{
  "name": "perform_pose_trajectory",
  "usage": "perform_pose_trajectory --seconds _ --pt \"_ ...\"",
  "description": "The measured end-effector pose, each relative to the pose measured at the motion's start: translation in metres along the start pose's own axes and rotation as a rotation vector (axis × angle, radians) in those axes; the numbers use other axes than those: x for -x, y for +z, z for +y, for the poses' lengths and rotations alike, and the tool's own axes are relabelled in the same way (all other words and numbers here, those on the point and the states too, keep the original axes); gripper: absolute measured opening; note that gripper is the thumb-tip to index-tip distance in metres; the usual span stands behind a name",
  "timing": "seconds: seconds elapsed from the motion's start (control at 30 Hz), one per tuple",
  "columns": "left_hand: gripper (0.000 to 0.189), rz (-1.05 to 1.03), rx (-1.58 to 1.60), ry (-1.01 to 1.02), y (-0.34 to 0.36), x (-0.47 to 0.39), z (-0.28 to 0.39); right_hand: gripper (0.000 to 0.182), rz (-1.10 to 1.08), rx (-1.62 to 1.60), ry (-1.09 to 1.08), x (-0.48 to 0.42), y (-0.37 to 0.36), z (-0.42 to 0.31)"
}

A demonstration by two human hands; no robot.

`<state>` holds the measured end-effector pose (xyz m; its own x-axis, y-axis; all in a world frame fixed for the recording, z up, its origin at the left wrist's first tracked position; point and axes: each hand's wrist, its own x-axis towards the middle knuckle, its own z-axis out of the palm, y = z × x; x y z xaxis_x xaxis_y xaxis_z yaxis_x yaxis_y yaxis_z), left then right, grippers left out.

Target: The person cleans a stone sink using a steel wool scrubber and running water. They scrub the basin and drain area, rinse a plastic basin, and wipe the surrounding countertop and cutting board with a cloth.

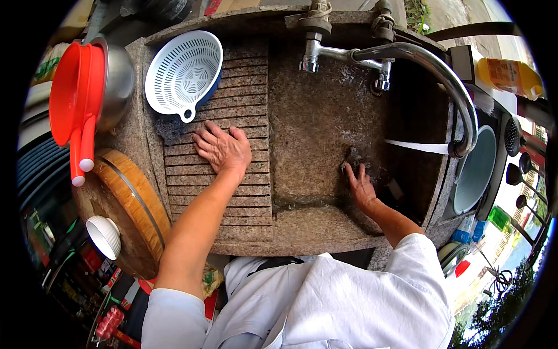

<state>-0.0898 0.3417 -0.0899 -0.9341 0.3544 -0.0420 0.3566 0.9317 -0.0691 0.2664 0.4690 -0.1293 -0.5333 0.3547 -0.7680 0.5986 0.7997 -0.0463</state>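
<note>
My left hand (224, 147) lies palm down on the ribbed stone washboard (218, 192), fingers spread and nothing held. Just beyond its fingertips sits a dark mesh scrubber (171, 129), partly under a white colander (185, 78) with a blue basin beneath it. My right hand (362, 186) reaches down into the stone sink (314, 131), two fingers extended against a small dark wet scrubber-like clump (354, 155). Whether the fingers grip it or only press on it cannot be told. Water (416, 146) streams from the curved chrome faucet (436, 65) beyond that hand.
At left, red long-handled scoops (72, 96) lean on a steel bowl (117, 83). Below them a round wooden chopping block (130, 196) carries a white bowl (103, 237). Right of the sink are a grey basin (477, 170) and a yellow bottle (508, 78).
</note>
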Motion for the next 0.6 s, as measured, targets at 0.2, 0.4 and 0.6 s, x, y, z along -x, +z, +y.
perform_pose_trajectory --seconds 0.2,0.4,0.6 --pt "0.066 -0.038 -0.011 -0.005 -0.003 -0.003 0.000 0.054 0.175 -0.292 -0.396 -0.068 -0.041 -0.071" --pt "0.068 -0.068 0.012 -0.002 -0.006 -0.002 -0.002 0.031 0.901 -0.322 -0.198 -0.199 -0.127 -0.088" --pt "0.068 -0.082 0.022 -0.006 -0.002 -0.002 -0.003 0.025 0.950 -0.336 0.040 -0.205 -0.183 -0.062"
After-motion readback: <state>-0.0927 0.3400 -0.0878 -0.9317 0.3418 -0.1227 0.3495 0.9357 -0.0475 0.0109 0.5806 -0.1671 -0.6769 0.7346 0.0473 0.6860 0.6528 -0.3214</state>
